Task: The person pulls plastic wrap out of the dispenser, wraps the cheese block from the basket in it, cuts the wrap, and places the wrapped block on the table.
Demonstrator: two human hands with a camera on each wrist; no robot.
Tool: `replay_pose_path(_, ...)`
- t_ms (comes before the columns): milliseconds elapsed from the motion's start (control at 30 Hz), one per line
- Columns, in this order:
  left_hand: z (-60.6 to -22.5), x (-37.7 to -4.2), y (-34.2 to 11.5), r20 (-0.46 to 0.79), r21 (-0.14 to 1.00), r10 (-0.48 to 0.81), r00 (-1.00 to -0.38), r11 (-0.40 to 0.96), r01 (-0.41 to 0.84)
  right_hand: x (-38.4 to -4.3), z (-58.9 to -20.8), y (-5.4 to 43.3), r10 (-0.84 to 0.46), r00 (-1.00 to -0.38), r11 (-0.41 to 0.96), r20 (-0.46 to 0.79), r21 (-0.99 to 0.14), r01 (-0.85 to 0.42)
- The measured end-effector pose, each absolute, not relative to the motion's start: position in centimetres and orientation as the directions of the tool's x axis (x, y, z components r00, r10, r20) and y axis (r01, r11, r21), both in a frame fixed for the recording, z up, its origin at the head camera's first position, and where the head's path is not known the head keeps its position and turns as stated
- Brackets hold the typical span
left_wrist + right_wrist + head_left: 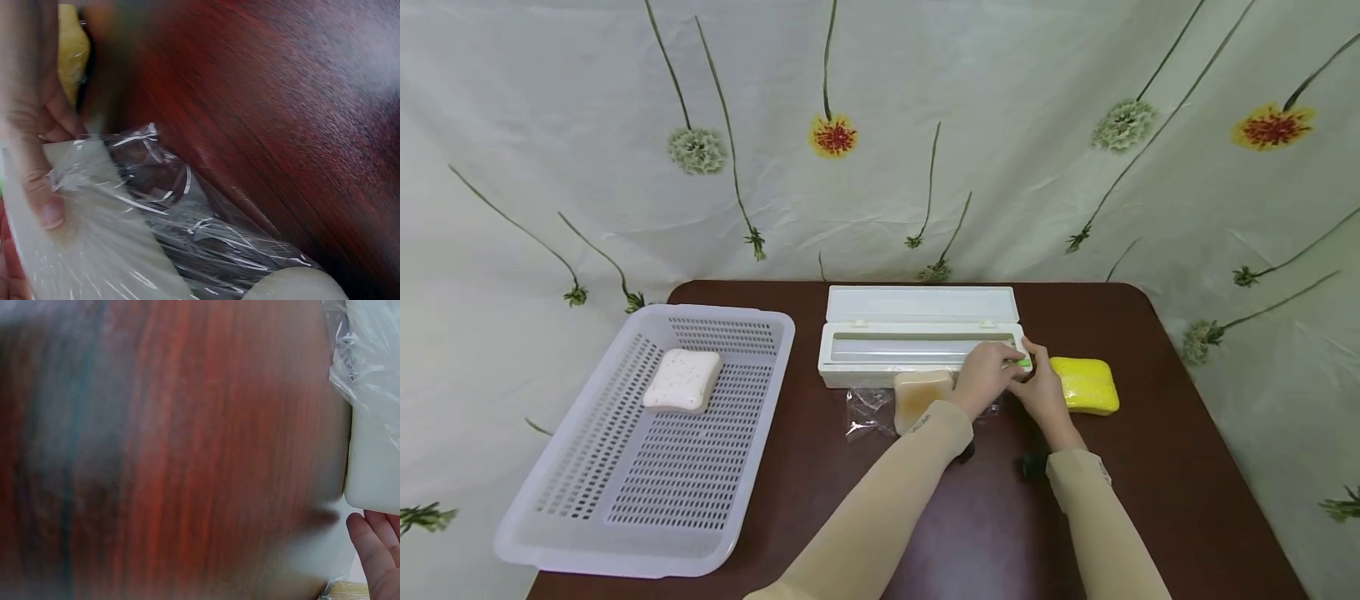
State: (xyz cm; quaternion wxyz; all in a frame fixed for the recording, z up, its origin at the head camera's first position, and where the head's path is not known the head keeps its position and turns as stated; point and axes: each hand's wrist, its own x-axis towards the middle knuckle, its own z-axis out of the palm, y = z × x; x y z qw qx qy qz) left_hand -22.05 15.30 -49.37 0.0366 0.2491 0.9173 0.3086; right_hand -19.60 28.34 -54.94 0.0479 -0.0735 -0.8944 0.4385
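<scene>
A white cling film dispenser stands at the back of the table with its lid raised. My left hand pinches at the green slide cutter by the box's right end; its thumb presses the film-covered front. My right hand grips that right end, fingers beside the corner in the right wrist view. Clear film hangs from the box front onto the table. On it lies a cream, toast-shaped block with a tan middle, partly hidden by my left arm.
A yellow block in shiny film lies right of my right hand. To the left stands a white perforated basket holding a speckled white block. A flowered cloth hangs behind the brown table.
</scene>
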Motion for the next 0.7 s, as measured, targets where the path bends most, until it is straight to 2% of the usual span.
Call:
replay_pose_path(167,-49.94,-21.95,15.84,0.148,0.536,0.424,-0.893,0.725,0.433,-19.76,-55.09,28.34,0.168,-0.985,0.603,0.037,-0.794,0.073)
replay_pose_path(367,-49.82,-21.66,16.32,0.218,0.253,0.429,-0.877,0.843,0.475,-19.75,-55.11,28.45,0.182,-0.982,0.624,0.057,-0.778,0.070)
replay_pose_path(533,-49.47,-21.54,16.40,0.200,0.072,0.446,-0.873,0.882,0.467,-19.84,-55.21,28.47,0.194,-0.979,0.633,0.063,-0.770,0.075)
replay_pose_path(700,-49.32,-21.55,16.26,0.144,0.019,0.456,-0.878,0.886,0.463,-19.79,-55.13,28.42,0.186,-0.982,0.639,0.038,-0.763,0.092)
